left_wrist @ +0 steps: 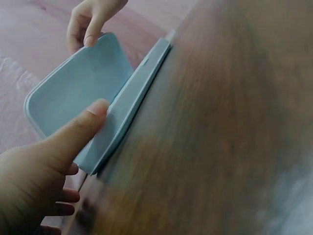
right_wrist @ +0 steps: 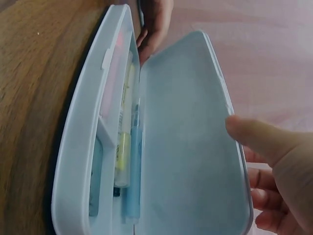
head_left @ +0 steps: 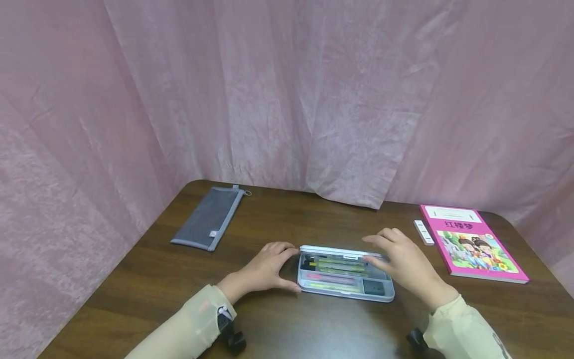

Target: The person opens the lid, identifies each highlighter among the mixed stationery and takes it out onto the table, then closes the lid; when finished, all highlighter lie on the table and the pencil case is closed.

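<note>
The right grip (head_left: 399, 259) is pinching the lid (right_wrist: 181, 122); the left grip (head_left: 269, 267), wide-spread, is holding the case (head_left: 345, 296) end; surface (head_left: 332, 331) is stretching in front.

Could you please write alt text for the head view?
A person's right hand holds the raised lid of a pale blue rectangular pencil case containing pens, while the left hand spans its left end. On the brown wooden table, a grey mesh pouch lies at left and a pink-covered book at right, beside a white oblong block.
</note>
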The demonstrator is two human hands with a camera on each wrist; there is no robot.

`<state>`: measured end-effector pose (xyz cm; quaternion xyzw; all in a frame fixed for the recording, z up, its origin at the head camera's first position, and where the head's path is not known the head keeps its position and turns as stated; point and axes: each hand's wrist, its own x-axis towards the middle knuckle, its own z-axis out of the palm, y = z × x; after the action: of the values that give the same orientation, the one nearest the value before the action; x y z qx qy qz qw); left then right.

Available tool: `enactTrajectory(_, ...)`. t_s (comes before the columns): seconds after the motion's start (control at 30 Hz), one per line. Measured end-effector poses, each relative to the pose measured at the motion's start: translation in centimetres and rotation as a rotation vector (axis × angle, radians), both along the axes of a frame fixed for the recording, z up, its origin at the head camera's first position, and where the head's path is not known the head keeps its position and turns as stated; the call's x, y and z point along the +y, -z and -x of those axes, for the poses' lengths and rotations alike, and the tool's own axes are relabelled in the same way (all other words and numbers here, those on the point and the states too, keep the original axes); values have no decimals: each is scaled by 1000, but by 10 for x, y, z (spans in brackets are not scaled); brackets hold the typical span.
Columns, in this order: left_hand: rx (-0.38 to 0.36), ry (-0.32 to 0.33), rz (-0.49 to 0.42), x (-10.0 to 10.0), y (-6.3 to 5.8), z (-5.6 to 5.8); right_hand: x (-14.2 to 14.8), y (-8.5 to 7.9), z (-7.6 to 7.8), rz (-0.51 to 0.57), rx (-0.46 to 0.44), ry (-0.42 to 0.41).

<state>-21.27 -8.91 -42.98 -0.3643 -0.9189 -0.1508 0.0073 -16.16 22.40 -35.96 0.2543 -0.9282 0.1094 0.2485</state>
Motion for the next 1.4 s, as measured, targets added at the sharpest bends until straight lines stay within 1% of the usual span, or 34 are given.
enactTrajectory(0.17, 17, 9, -1, 3, 2, -2, -4, -1, 0, 2, 81, 15)
enactTrajectory(0.4, 12, 1, 20, 6, 5, -3, -7, 3, 2, 47, 149, 41)
enactTrajectory(0.5, 13, 1, 21, 8, 6, -3, -8, 4, 4, 76, 164, 60)
enactTrajectory(0.73, 29, 1, 32, 10, 2, -4, -6, 6, 6, 156, 127, 122)
enactTrajectory(1.0, 63, -8, 36, 12, 2, -2, -2, 8, 12, 151, 129, 129)
enactTrajectory(1.23, 82, -20, 14, 10, 3, -1, 0, 9, 16, 114, 41, 141)
enactTrajectory(1.4, 83, -27, 21, 10, 4, 0, 1, 10, 21, 118, -7, 144)
